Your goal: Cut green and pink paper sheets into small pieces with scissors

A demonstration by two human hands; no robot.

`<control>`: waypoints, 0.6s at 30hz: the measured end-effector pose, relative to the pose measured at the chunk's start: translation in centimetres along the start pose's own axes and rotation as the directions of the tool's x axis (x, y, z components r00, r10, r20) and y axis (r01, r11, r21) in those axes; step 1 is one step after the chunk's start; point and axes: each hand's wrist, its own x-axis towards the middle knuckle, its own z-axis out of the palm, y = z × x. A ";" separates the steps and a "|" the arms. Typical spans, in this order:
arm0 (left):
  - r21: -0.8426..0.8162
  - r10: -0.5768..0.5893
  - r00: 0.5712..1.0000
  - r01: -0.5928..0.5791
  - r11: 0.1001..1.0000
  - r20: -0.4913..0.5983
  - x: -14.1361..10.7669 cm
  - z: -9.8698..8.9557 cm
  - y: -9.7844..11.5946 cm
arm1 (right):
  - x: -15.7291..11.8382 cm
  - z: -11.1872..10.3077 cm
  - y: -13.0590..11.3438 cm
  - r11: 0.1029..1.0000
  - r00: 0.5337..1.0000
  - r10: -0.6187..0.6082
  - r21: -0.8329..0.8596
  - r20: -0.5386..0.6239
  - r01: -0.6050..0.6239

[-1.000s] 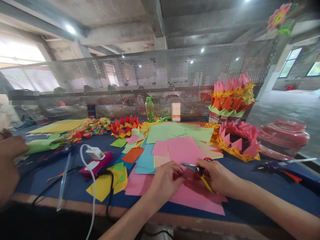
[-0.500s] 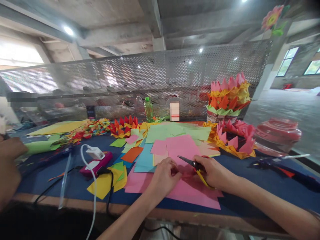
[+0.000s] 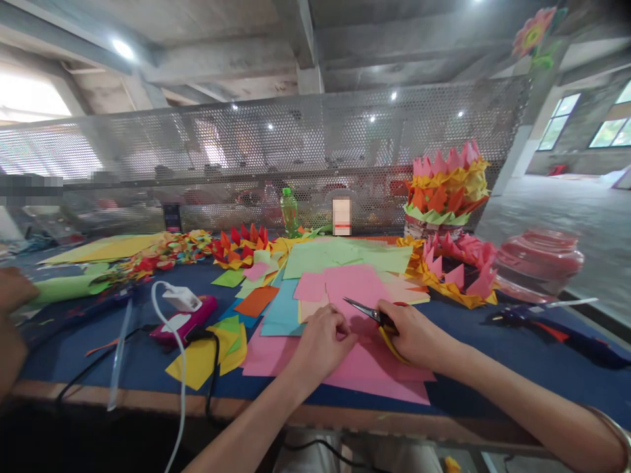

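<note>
My right hand [image 3: 419, 338] grips a pair of scissors [image 3: 363, 310] with dark blades and red and yellow handles. The blades look nearly closed and point up and to the left. Beside them my left hand [image 3: 328, 338] is closed in a pinch over the pink paper [image 3: 362, 289], its fingertips at a piece of pink that blends into the sheets below. More pink sheets [image 3: 389, 387] lie under both hands near the table's front edge. Light green sheets [image 3: 345, 256] and blue sheets [image 3: 283, 315] are stacked just behind and to the left.
A purple power strip [image 3: 207, 315] with a white charger and cables sits left, near yellow squares [image 3: 190, 364]. Pink-and-yellow folded paper [image 3: 456, 279], a glue gun [image 3: 557, 328] and a pink jar [image 3: 537, 263] stand right. A green bottle [image 3: 290, 213] is behind. Another person's hand [image 3: 14, 292] shows far left.
The view has shifted slightly, so most things sit a little further left and up. Both hands keep nearly the same pose over the pink paper, with the scissors still in the right.
</note>
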 end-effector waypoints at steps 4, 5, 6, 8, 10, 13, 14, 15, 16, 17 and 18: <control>0.018 0.002 1.000 -0.001 1.000 -0.009 0.0 0.1 0.0 | -0.2 0.2 0.0 0.997 1.000 0.001 -0.080 -0.006 -0.002; 0.023 0.002 1.000 -0.002 1.000 -0.012 0.0 0.1 0.0 | -0.2 0.3 0.1 0.996 1.000 0.000 -0.090 -0.010 -0.001; 0.028 0.003 1.000 -0.003 1.000 -0.013 0.0 0.1 0.0 | -0.3 0.4 0.1 0.995 1.000 -0.002 -0.104 -0.015 0.000; 0.038 0.009 1.000 -0.008 0.999 -0.007 -0.1 0.1 0.1 | -0.4 0.6 0.2 0.989 1.000 -0.002 -0.151 -0.021 -0.001; 0.050 0.013 1.000 -0.013 0.999 0.001 -0.1 0.0 0.2 | -0.4 0.7 0.2 0.981 1.000 0.006 -0.193 -0.022 -0.010; 0.071 0.003 1.000 -0.004 0.997 0.010 -0.2 -0.1 0.2 | -0.3 0.7 0.3 0.978 1.000 0.021 -0.207 -0.013 -0.023; 0.073 0.000 1.000 -0.001 0.997 0.015 -0.2 -0.1 0.2 | -0.2 0.7 0.4 0.978 1.000 0.022 -0.208 -0.009 -0.024; 0.073 0.000 1.000 -0.002 0.997 0.020 -0.2 -0.1 0.3 | -0.2 0.7 0.4 0.978 1.000 0.023 -0.209 -0.004 -0.023; 0.073 0.000 1.000 -0.002 0.997 0.022 -0.2 0.0 0.3 | -0.2 0.7 0.4 0.977 1.000 0.024 -0.210 0.001 -0.023; 0.078 0.000 1.000 -0.001 0.997 0.021 -0.2 0.0 0.4 | -0.1 0.6 0.4 0.977 1.000 0.026 -0.211 0.006 -0.024; 0.089 -0.004 1.000 0.003 0.996 0.018 -0.2 0.1 0.5 | -0.1 0.6 0.4 0.977 1.000 0.028 -0.212 0.010 -0.025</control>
